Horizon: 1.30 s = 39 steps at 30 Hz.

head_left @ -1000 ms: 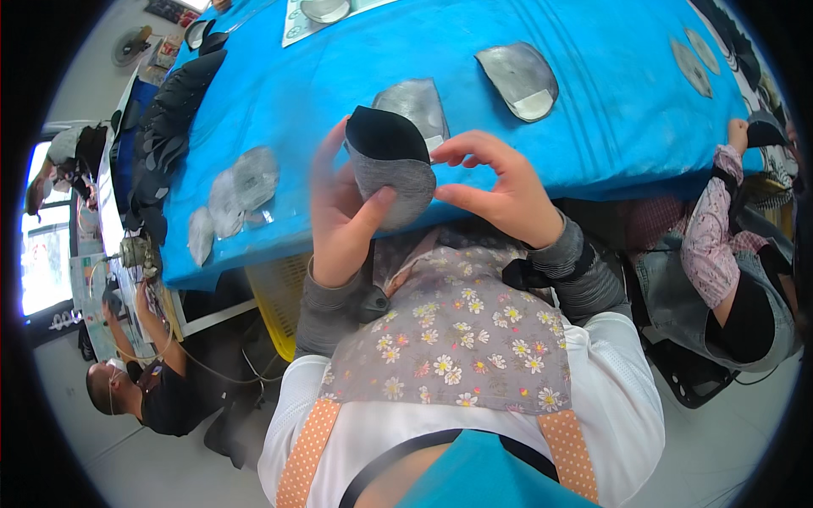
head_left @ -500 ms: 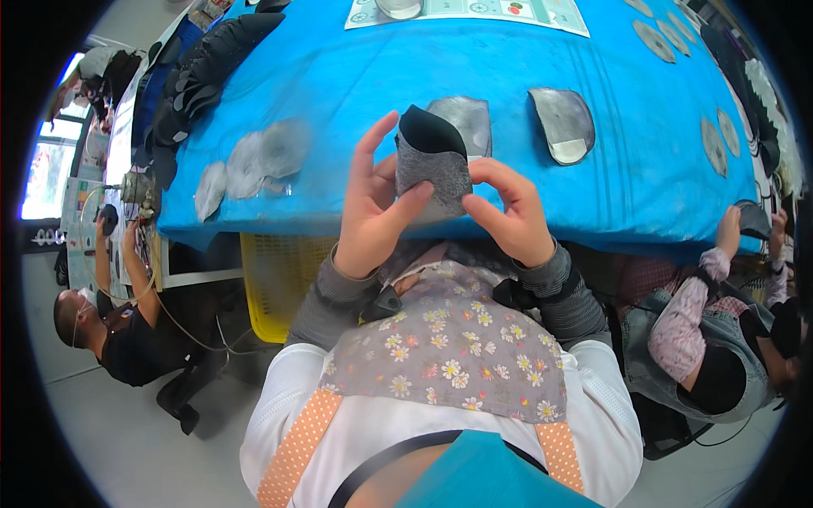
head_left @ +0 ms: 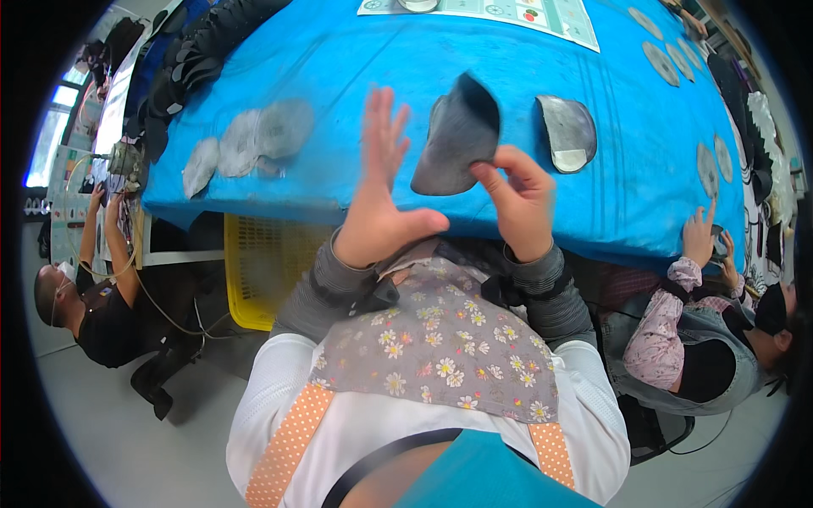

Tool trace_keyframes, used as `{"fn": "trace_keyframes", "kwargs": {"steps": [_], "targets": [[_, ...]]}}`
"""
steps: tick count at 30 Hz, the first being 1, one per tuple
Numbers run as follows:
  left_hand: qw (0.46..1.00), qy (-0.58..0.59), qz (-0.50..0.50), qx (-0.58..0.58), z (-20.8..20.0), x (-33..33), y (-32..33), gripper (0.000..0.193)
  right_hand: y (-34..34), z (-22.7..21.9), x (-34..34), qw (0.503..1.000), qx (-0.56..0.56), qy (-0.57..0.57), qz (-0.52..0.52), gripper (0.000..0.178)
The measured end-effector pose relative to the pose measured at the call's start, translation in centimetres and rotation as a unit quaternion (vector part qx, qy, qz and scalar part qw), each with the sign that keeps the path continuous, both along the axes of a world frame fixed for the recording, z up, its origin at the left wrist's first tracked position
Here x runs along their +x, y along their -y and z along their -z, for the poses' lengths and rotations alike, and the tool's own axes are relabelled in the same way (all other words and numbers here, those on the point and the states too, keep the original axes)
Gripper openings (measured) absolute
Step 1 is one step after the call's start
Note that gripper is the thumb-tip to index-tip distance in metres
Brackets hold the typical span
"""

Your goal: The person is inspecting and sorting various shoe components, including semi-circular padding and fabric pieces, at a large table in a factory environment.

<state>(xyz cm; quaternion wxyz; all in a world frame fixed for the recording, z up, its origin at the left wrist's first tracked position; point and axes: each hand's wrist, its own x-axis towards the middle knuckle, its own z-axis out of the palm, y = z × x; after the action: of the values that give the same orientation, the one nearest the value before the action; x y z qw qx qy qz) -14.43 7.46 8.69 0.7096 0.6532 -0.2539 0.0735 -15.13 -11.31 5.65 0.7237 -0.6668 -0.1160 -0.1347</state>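
Roughly, the blue cloth (head_left: 364, 59) spreads past all the fingertips; a yellow basket (head_left: 235, 279) sits below and left of the left fingers. Left hand (head_left: 377, 199): fingers spread, blurred, holding nothing. Right hand (head_left: 521, 199): thumb and forefinger pinched on the dark curved piece (head_left: 457, 140). Risk, as judged: a one-edge pinch gives little control, so slack or a twist could let the piece swing or drop; over-squeezing could crease it. Position: piece extends up and left from the right fingertips, apart from the left fingers; cloth contact unclear. Beyond the right fingers, a silver-grey pad (head_left: 566, 123) bears a pale label (head_left: 569, 159).
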Motion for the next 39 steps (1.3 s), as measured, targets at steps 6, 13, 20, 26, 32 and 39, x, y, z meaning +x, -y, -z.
{"fn": "trace_keyframes", "kwargs": {"steps": [6,13,20,26,32,39], "targets": [[0.994,-0.089,-0.015,-0.065,-0.3,0.7,-0.2,0.067,1.3,-1.5,1.3,0.958,0.268,0.097,0.024,0.015],[0.969,-0.139,0.044,-0.202,-1.4,0.2,3.4,0.042,1.7,-2.8,2.6,0.93,0.331,0.158,-0.031,0.02],[0.97,-0.115,0.007,-0.214,-2.8,-0.1,4.3,0.038,1.4,-2.5,2.3,0.927,0.343,0.148,-0.037,0.024],[0.97,-0.099,0.009,-0.221,-2.5,-0.5,5.1,0.035,2.5,-1.4,2.3,0.907,0.396,0.107,-0.099,0.033],[0.99,-0.069,-0.004,-0.123,-2.6,-0.9,4.7,0.033,2.8,-0.4,2.8,0.924,0.357,0.1,-0.094,0.034],[0.981,-0.042,-0.042,-0.185,-2.6,-1.4,4.7,0.017,2.4,-0.4,2.5,0.929,0.341,0.092,-0.113,0.036]]}}
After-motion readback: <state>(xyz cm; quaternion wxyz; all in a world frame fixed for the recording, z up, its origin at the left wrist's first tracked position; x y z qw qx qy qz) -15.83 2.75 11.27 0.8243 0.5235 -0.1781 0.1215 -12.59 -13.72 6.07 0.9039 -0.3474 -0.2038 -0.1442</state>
